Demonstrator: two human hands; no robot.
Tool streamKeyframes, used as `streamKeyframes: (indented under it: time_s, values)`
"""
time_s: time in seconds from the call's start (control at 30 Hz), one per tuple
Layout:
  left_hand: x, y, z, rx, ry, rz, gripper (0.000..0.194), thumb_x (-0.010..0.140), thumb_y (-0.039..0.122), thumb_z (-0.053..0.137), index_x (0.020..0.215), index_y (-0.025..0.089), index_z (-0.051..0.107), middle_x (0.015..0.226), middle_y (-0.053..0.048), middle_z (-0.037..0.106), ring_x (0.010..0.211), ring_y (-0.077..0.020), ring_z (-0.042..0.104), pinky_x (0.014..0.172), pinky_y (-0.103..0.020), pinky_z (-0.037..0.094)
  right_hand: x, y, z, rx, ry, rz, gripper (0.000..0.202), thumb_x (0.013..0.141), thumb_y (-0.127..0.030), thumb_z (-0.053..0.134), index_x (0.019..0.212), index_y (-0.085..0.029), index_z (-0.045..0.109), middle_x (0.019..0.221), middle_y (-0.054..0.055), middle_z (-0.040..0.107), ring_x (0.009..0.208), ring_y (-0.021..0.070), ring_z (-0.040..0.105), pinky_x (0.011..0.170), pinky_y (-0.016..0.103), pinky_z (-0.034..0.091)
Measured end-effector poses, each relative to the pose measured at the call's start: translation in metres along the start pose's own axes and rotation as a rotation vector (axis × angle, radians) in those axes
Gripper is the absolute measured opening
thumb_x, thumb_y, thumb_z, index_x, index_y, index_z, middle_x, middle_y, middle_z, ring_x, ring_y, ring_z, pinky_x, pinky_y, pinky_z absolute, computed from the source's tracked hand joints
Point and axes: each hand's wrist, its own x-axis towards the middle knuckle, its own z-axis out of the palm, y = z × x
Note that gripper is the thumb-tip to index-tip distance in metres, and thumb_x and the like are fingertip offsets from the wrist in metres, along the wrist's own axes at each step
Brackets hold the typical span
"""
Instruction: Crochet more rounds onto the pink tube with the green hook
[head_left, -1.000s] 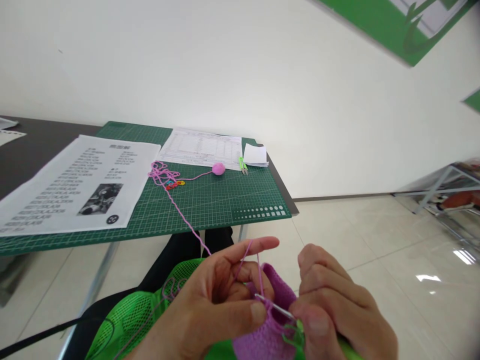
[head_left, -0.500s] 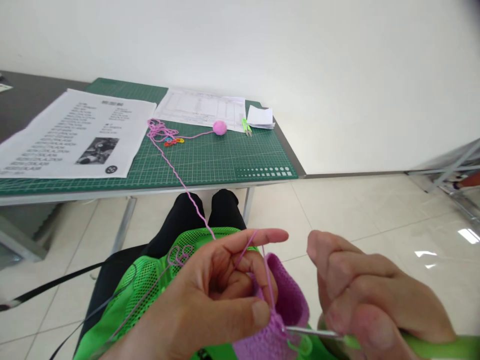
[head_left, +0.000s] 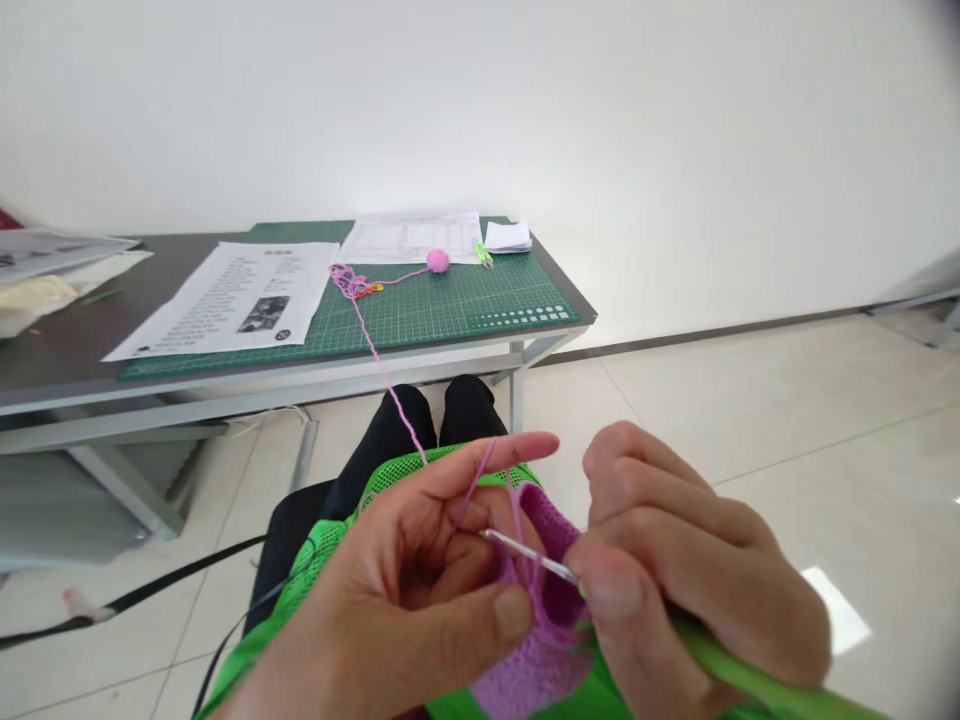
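Note:
My left hand (head_left: 442,570) pinches the rim of a pinkish-purple crocheted piece (head_left: 525,665) between thumb and fingers. Its index finger points out straight, with a strand of pink yarn (head_left: 478,478) looped over it. My right hand (head_left: 697,560) is closed round a crochet hook (head_left: 536,557) with a green handle and a silver shaft. The hook's tip lies in front of the left fingers, and yarn crosses the shaft just above the crocheted edge. A green marker at the piece's edge is partly hidden by the right thumb.
On the desk, a green cutting mat (head_left: 420,310) carries a printed sheet (head_left: 240,295), a chart paper (head_left: 409,238), a small pink yarn ball (head_left: 438,261), tangled yarn (head_left: 348,281), stitch markers (head_left: 370,290), green snips (head_left: 484,255) and white slips (head_left: 508,237). Yarn runs from the desk to my lap.
The hook has moved up and left, its tip now clear of the edge with yarn across the shaft. My right hand has come closer to the left. The camera view has shifted.

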Motion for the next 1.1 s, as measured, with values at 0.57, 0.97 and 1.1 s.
streamKeyframes:
  time_s: [0.57, 0.97, 1.1]
  values:
    - [-0.024, -0.009, -0.001, 0.132, 0.176, 0.258, 0.060, 0.089, 0.034, 0.077, 0.141, 0.053, 0.054, 0.056, 0.011, 0.027, 0.048, -0.0048, 0.017, 0.047, -0.015, 0.021, 0.007, -0.004, 0.023, 0.093, 0.020, -0.046, 0.038, 0.105, -0.035, 0.045, 0.075, -0.016, 0.060, 0.060, 0.000, 0.056, 0.058, 0.0115, 0.049, 0.055, 0.031, 0.042]
    - [-0.026, -0.003, 0.012, 0.224, 0.287, 0.149, 0.098, 0.084, 0.037, 0.081, 0.151, 0.064, 0.015, 0.055, 0.012, 0.022, 0.049, -0.0078, 0.016, 0.048, -0.019, 0.014, 0.000, 0.001, 0.021, 0.178, 0.076, -0.152, 0.042, 0.099, -0.044, 0.059, 0.072, -0.013, 0.066, 0.067, 0.003, 0.061, 0.064, 0.0122, 0.052, 0.056, 0.029, 0.046]
    - [-0.027, -0.003, 0.011, 0.227, 0.287, 0.156, 0.093, 0.087, 0.038, 0.077, 0.151, 0.063, 0.015, 0.054, 0.012, 0.027, 0.048, -0.0072, 0.017, 0.047, -0.018, 0.015, 0.000, -0.004, 0.016, 0.131, -0.036, -0.160, 0.042, 0.104, -0.035, 0.050, 0.069, -0.015, 0.062, 0.068, 0.004, 0.065, 0.063, 0.0124, 0.055, 0.058, 0.030, 0.049]
